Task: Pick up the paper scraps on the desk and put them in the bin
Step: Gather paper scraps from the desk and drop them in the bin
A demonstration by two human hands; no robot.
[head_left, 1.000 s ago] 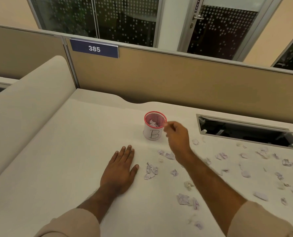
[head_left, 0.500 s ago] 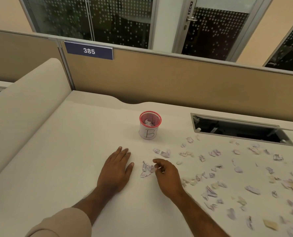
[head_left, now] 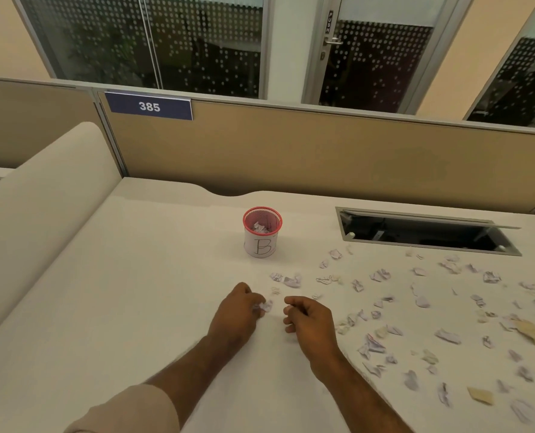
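On the left half of the desk (head_left: 110, 292) the surface holds no scraps that I can see, and the left hand (head_left: 235, 310) sits near its middle with fingers curled round a small crumpled scrap (head_left: 261, 306), which pokes out white at the fingertips. Just right of it, apart by a narrow gap, the right hand (head_left: 310, 320) lies with fingers loosely curled; whether it pinches anything I cannot tell, since nothing white shows between them. Farther back, between the two hands, stands the bin (head_left: 262, 232), a small red-rimmed mesh cup marked with a letter B, upright, with a few crumpled pieces already lying inside. Near its right side a short row of scraps (head_left: 286, 279) lies on the desk, and from there the litter spreads rightward: dozens of paper scraps (head_left: 447, 335) are scattered over the right half, up to the open cable tray (head_left: 428, 232) at the far right and down to the near edge. Judging by this, the job is barely begun: a handful binned, one piece in hand, the great bulk still to gather.
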